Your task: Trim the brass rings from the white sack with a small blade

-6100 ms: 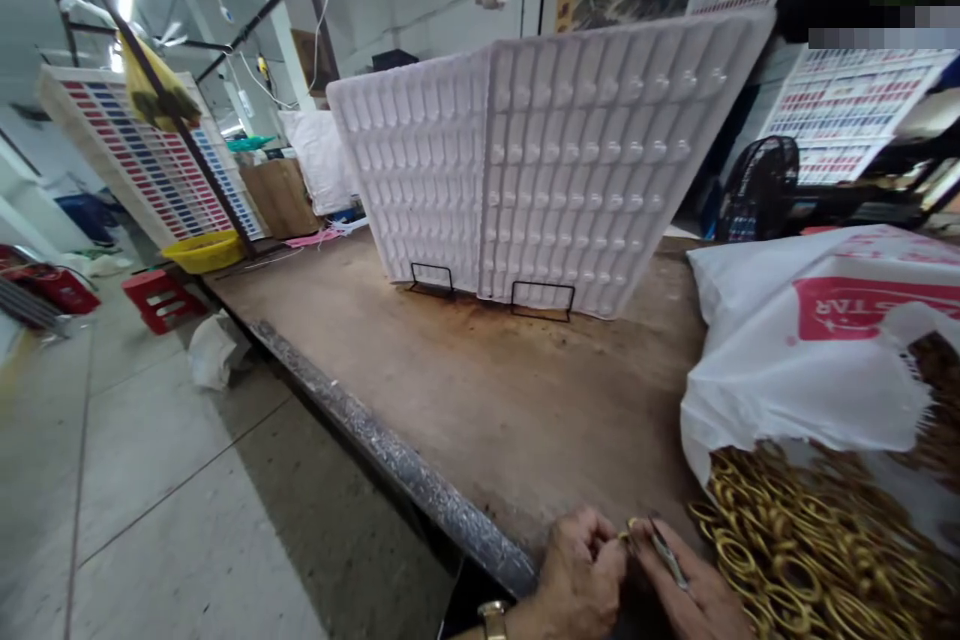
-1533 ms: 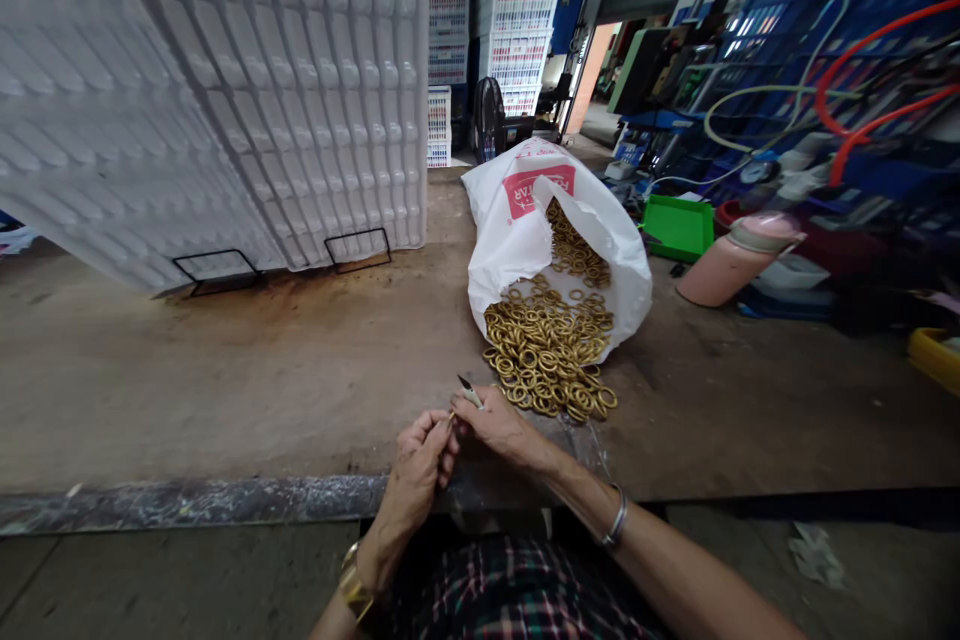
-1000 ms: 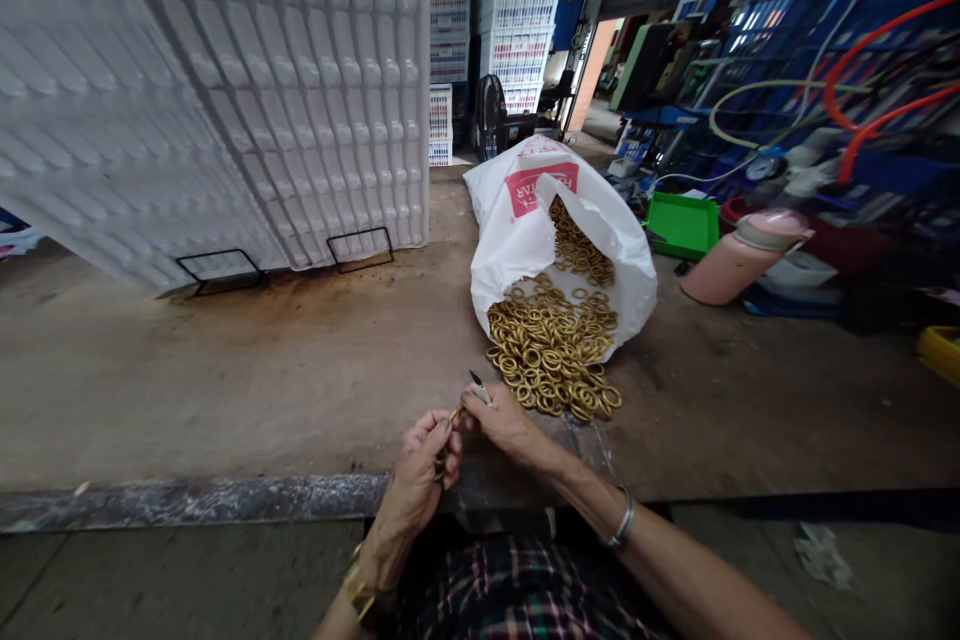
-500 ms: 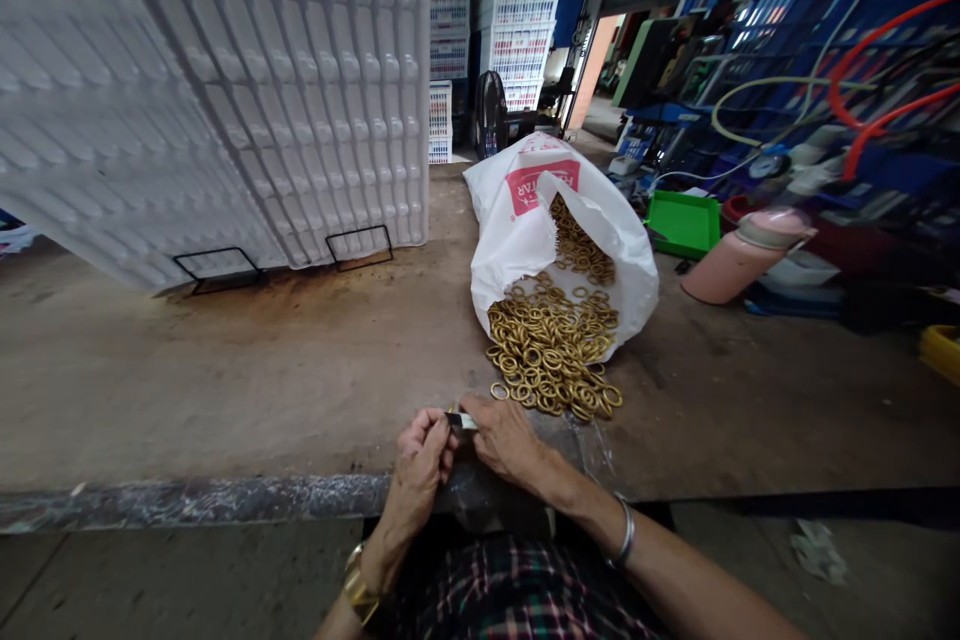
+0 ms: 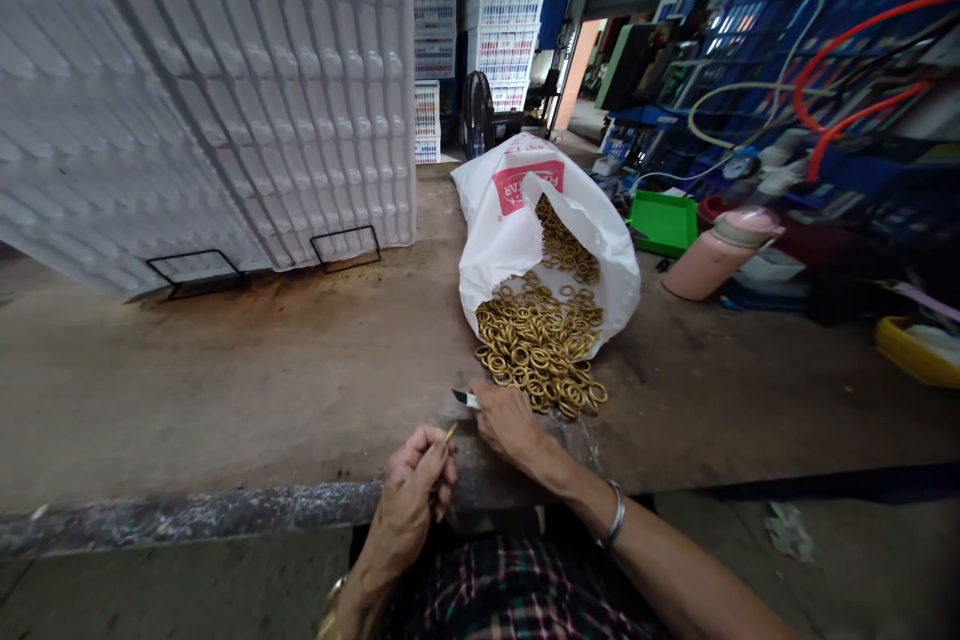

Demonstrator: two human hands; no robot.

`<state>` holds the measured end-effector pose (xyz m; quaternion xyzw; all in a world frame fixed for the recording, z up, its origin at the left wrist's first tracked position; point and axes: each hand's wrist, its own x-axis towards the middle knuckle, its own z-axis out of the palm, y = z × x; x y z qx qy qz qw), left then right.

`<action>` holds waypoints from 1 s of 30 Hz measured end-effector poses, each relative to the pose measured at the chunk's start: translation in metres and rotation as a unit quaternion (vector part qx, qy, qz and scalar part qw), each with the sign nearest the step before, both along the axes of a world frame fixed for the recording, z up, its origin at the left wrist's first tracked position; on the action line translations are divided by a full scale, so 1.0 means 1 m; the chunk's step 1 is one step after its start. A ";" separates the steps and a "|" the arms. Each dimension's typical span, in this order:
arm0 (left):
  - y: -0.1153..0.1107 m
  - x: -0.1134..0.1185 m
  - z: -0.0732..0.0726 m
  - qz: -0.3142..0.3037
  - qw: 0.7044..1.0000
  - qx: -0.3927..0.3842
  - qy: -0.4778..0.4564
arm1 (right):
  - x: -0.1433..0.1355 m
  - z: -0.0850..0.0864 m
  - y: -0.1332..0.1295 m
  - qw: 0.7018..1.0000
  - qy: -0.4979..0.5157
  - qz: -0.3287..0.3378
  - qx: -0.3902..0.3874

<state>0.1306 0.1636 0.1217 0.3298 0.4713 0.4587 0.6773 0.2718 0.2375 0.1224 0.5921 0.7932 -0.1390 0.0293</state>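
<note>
In my left hand (image 5: 421, 476), a single brass-coloured ring (image 5: 451, 432) is pinched between thumb and fingers, its edge poking up. My right hand (image 5: 510, 425) is closed around a small knife (image 5: 466, 400) with a dark blade and a pale handle; the blade points left, apart from the ring. Just beyond my right hand lies a heap of brass-coloured rings (image 5: 536, 345), spilling from the mouth of a white sack (image 5: 480, 265) with red print. More rings show inside the sack.
White ribbed plastic trays (image 5: 300, 100) stand upright at left, held by black wire stands (image 5: 346, 248). Right of the sack are a green tray (image 5: 664, 222), a pink bottle (image 5: 720, 255) and a yellow container (image 5: 919, 355). The table's worn front edge (image 5: 187, 517) runs close to me.
My hands have moved apart. The knife has come away from the left hand's fingers, and the ring held there now shows clearly. The whole view has shifted slightly.
</note>
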 end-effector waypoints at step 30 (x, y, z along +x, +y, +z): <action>0.020 -0.003 -0.012 0.104 0.982 -0.071 -0.144 | 0.008 -0.008 -0.007 0.998 0.066 0.002 0.022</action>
